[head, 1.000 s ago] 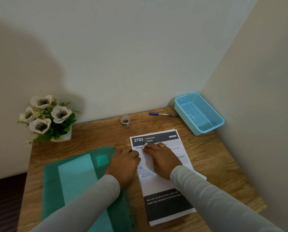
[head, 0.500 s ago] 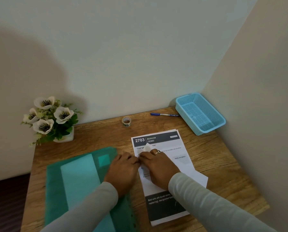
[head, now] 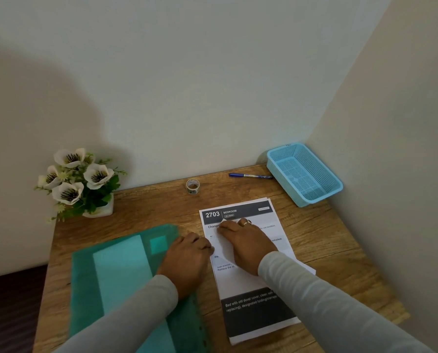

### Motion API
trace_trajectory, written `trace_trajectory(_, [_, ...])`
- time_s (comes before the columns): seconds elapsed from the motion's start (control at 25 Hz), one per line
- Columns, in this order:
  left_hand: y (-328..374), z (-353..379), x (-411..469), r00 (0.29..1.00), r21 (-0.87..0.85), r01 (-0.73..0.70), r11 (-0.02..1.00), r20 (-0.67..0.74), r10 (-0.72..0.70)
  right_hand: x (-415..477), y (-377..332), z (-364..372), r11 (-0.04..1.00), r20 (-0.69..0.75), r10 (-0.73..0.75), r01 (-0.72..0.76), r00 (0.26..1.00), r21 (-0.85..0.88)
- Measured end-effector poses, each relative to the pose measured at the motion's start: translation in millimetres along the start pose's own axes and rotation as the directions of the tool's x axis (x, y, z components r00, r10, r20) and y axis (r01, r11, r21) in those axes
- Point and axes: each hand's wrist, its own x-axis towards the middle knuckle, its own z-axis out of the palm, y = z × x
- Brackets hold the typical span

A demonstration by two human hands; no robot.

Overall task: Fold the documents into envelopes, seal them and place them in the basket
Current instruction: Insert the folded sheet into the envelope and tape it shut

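A stack of printed documents [head: 253, 312] headed "2703 BEDROOM" lies on the wooden desk in front of me. A white envelope [head: 303, 267] lies slantwise across it, mostly covered by my hands. My right hand [head: 247, 242], with a ring on one finger, rests on the envelope with curled fingers that pinch its far corner. My left hand [head: 188, 254] is beside it at the sheet's left edge, fingers curled onto the envelope's near-left edge. The light blue mesh basket [head: 336, 186] stands in the far right corner with nothing in it.
A green plastic folder [head: 85, 276] with a pale sheet inside lies at the left. A small tape roll [head: 193, 186] and a blue pen [head: 249, 176] lie near the back wall. A pot of white flowers [head: 77, 179] stands far left. Walls close the back and right.
Both hands drew slightly towards me and then moved back up the sheet. The envelope's far corner stuck up half a second ago and now lies lower under my right fingers.
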Motion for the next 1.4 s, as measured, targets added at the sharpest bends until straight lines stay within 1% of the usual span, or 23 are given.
trace_trajectory(0.08, [0.8,-3.6,1.9,1.0,-0.011,0.011,1.0,-0.004,-0.011,2.8,-0.4,2.5,0.999,-0.011,0.051,-0.051,0.999,0.016])
trace_trajectory(0.2, [1.8,-7.1,8.7,1.0,-0.021,0.004,1.0,-0.003,-0.004,0.6,-4.1,3.2,0.998,0.012,0.062,-0.062,0.998,0.015])
trace_trajectory(0.36, [1.9,-7.5,11.3,1.0,-0.027,0.018,0.999,-0.006,-0.018,-7.8,-13.1,6.9,0.998,0.043,-0.056,0.056,0.997,-0.012])
trace_trajectory(0.4, [2.0,-6.8,10.8,1.0,-0.024,0.016,1.0,-0.004,-0.016,-8.2,-12.5,8.6,0.997,0.047,-0.067,0.068,0.997,-0.032])
trace_trajectory(0.48, [2.4,-6.0,10.1,1.0,0.004,-0.002,1.0,0.003,0.002,-2.3,-5.9,7.2,0.998,0.046,-0.017,0.02,0.999,-0.062])
trace_trajectory(0.56, [2.6,-7.5,9.9,1.0,0.03,-0.011,0.999,0.019,0.011,6.1,0.8,-0.7,0.994,0.053,0.099,-0.096,0.994,-0.05])
trace_trajectory(0.64, [2.4,-9.8,9.4,1.0,0.05,-0.016,0.999,0.025,0.014,10.9,3.4,-6.8,0.986,0.053,0.163,-0.16,0.985,-0.049])
trace_trajectory(0.84, [4.7,-9.3,4.4,0.999,0.098,-0.024,0.995,0.031,0.022,-20.0,-12.5,14.2,0.975,0.058,0.141,-0.129,0.988,-0.183])
trace_trajectory(0.92, [3.3,-10.6,3.3,0.999,0.106,-0.035,0.994,0.038,0.031,-39.8,-22.4,26.8,0.977,0.051,0.19,-0.183,0.981,-0.113])
trace_trajectory(1.0, [2.6,-11.9,4.4,0.998,0.101,-0.051,0.994,0.05,0.046,-62.3,-22.2,33.9,0.954,0.044,0.297,-0.299,0.954,0.034])
trace_trajectory(1.04, [2.6,-12.5,5.1,0.997,0.103,-0.057,0.993,0.054,0.052,-74.0,-17.0,36.4,0.932,0.031,0.351,-0.352,0.936,0.08])
trace_trajectory(1.2, [6.2,-16.0,3.7,0.995,0.116,-0.068,0.991,0.08,0.059,-121.3,13.5,46.7,0.846,0.027,0.518,-0.517,0.855,0.133])
trace_trajectory(1.28, [7.3,-19.0,4.6,0.994,0.117,-0.072,0.991,0.086,0.062,-142.7,25.9,52.3,0.792,0.034,0.595,-0.592,0.803,0.149])
trace_trajectory(1.4, [7.7,-20.0,3.0,0.995,0.102,-0.065,0.993,0.086,0.056,-160.5,36.8,57.1,0.733,0.046,0.657,-0.652,0.752,0.196])
